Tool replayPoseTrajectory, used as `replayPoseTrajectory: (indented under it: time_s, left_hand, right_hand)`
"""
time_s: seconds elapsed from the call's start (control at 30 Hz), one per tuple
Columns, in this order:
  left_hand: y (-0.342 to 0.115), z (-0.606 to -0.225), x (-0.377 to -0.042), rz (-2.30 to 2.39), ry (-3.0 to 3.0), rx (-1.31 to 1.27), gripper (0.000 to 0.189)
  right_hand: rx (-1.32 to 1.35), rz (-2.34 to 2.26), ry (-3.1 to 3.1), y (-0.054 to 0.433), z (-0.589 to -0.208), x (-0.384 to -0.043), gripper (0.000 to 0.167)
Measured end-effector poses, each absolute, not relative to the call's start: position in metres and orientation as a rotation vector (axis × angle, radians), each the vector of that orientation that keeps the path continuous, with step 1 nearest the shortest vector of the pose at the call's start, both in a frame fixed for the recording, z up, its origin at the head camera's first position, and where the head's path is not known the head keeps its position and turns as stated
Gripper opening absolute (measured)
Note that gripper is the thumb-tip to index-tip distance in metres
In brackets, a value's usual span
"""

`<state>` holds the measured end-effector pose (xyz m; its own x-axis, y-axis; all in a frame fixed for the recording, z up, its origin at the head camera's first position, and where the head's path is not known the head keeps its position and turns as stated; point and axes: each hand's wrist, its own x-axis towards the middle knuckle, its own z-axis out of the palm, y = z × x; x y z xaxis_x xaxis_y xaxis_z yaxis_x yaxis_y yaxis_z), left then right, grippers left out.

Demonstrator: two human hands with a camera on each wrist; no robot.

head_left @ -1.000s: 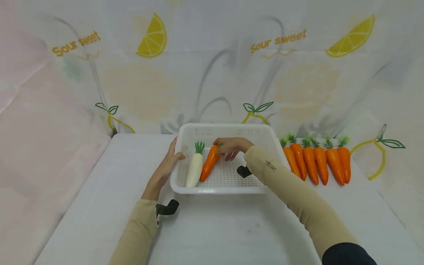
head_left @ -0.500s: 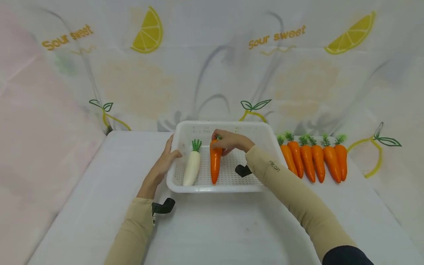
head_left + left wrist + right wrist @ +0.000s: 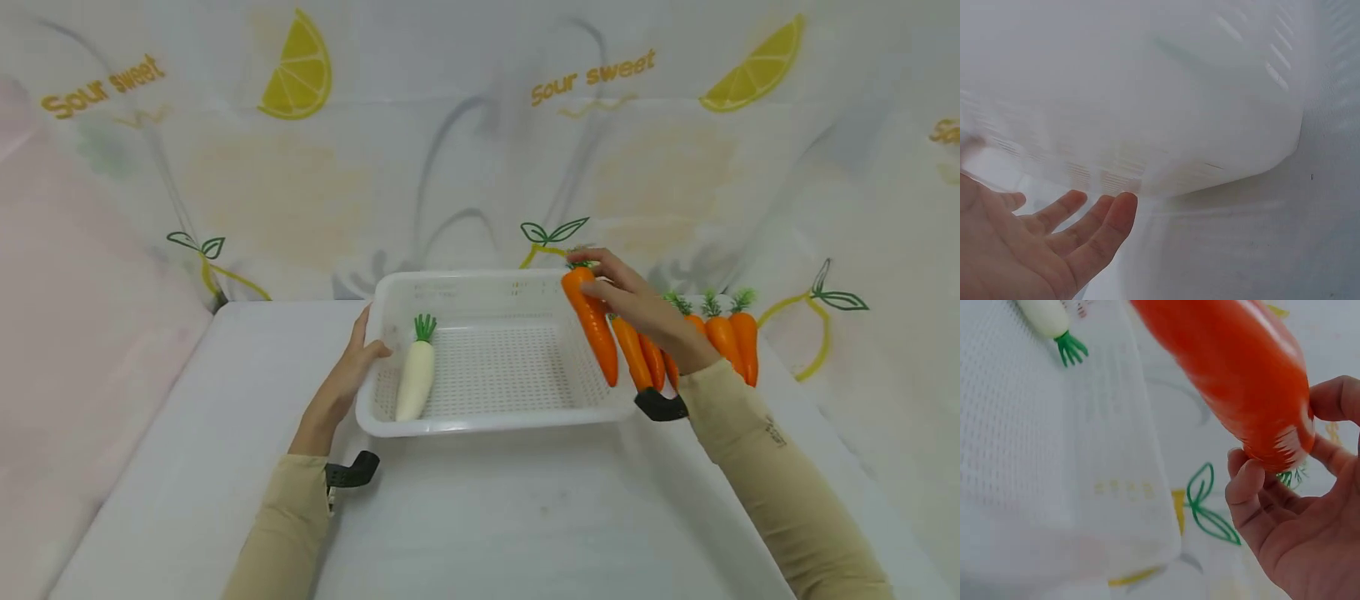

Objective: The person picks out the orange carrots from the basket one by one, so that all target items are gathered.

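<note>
My right hand (image 3: pixel 641 307) pinches an orange carrot (image 3: pixel 592 329) near its leafy top, over the right end of a white plastic basket (image 3: pixel 495 423). In the right wrist view the thumb and fingers close on the thick end of the carrot (image 3: pixel 1229 375), its tip pointing away from the palm. A white radish (image 3: pixel 416 379) with a green top lies in the basket's left end. At the basket's left rim my left hand (image 3: pixel 341 385) holds on, thumb over the edge and fingers outside. The left wrist view shows those fingers (image 3: pixel 1100 240) along the perforated wall.
Several more carrots (image 3: pixel 726 340) lie in a row right of the basket, partly hidden behind my right hand. The white table (image 3: pixel 480 517) ends at a cloth backdrop (image 3: pixel 337 192) printed with lemons.
My right hand has taken the carrot from beside the radish and carried it right, over the basket's right side. The left hand stays at the rim; the head view has shifted slightly.
</note>
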<state>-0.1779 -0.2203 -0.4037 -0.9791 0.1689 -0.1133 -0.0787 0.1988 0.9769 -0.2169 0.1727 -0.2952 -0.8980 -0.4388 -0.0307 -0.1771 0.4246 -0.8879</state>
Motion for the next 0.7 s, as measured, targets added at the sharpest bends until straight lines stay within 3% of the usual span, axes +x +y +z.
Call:
replayPoseTrajectory:
  time_s: [0.23,0.47,0.7]
  left_hand:
    - [-0.22,-0.404,-0.18,1.918,2.232,0.108,0.083]
    - [-0.219,-0.405,-0.179,1.923,2.211,0.116,0.083]
    - [-0.218,-0.406,-0.176,1.884,2.252,0.133,0.082]
  right_hand:
    - [-0.265,-1.391,2.686,0.275,-0.3,-0.191,0.05]
    - [0.165,-1.124,2.892,0.375,-0.328,-0.197,0.079]
    - [0.356,-1.106,2.942,0.42,-0.373,-0.201,0.077]
